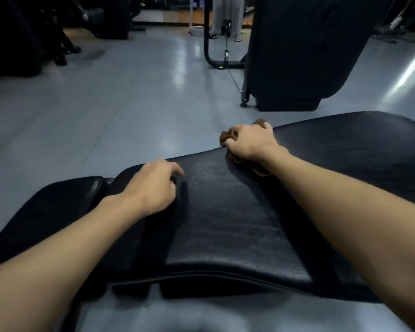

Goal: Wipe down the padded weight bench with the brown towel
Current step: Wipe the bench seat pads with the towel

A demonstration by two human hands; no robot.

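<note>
The black padded weight bench [225,224] stretches across the lower half of the view, from the seat pad at the left to the long back pad at the right. My right hand [249,142] presses a bunched brown towel [227,136] onto the far edge of the back pad; most of the towel is hidden under the hand. My left hand [153,188] rests on the pad near the gap between the two cushions, fingers loosely curled and holding nothing. A dull streaked patch shows on the pad between both hands.
Grey gym floor [106,104] lies beyond the bench. A large black machine housing [297,56] stands at the back right, with a curved black tube and cable [209,44] beside it. Dark equipment [22,44] fills the back left.
</note>
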